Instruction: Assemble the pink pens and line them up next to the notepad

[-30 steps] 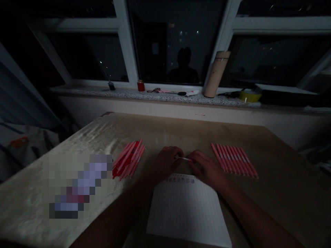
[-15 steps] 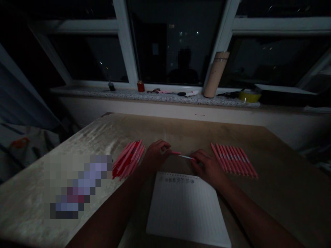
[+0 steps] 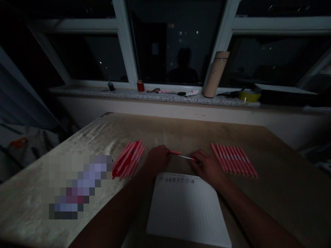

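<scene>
Above the notebook, my left hand (image 3: pixel 159 156) is closed around a short pink pen piece (image 3: pixel 176 152), whose end sticks out to the right. My right hand (image 3: pixel 204 164) pinches a pen part with a thin white shaft (image 3: pixel 185 157) and a pinkish end at the fingertips. The white shaft points left, its tip close to the pink piece; whether the two touch I cannot tell. Beside my left hand lies a loose pile of pink pens (image 3: pixel 129 160) with red wrapping among them. Right of my right hand, several pink pens (image 3: pixel 234 158) lie in a neat slanted row.
A lined spiral notebook (image 3: pixel 187 210) with some writing along its top lies between my forearms. A blurred-out purplish object (image 3: pixel 82 184) is on the table at left. On the windowsill stand a tan cylinder (image 3: pixel 216 74), a small red jar (image 3: pixel 140 86) and yellow tape (image 3: pixel 249 95).
My left hand has turned and its fingers have curled in, with the pink piece still held. My right hand and the white shaft stay nearly in place.
</scene>
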`<state>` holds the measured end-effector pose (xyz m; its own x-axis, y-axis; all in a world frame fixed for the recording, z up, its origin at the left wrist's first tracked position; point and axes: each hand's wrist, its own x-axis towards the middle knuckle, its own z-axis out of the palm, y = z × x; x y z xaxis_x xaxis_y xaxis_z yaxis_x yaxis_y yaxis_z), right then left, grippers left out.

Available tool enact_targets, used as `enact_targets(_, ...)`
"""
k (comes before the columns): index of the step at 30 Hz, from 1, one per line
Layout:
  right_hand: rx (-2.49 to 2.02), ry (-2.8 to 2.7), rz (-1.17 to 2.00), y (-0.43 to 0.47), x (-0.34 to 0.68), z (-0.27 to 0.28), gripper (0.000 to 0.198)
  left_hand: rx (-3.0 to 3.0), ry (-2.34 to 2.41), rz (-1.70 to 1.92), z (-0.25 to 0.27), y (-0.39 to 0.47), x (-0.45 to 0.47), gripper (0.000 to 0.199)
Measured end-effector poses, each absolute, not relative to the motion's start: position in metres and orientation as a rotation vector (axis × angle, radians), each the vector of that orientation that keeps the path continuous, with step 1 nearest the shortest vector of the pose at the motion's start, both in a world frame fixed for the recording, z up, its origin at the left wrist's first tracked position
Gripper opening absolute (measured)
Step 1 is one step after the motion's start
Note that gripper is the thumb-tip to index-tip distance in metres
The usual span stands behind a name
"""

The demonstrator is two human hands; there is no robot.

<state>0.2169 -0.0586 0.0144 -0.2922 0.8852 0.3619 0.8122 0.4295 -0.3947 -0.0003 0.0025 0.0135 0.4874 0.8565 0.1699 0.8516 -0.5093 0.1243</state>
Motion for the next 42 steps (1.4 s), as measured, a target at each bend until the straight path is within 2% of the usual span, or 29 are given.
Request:
enact_targets(12, -1.549, -2.177, 0.168, -0.056, 0.219, 0.011, 0.016, 2.769, 1.5, 0.254, 0.011, 0.004, 0.005, 0.026)
enact_targets(19, -1.58, -2.186, 0.171, -0.055, 0.22, 0.009, 0.015, 2.75, 1.232, 0.419, 0.019, -0.004, 0.004, 0.028)
enact_targets(42, -1.476, -2.198, 0.228, -0.057, 0.217, 0.015, 0.015, 2.654, 1.139, 0.48, 0.025, -0.011, 0.008, 0.03)
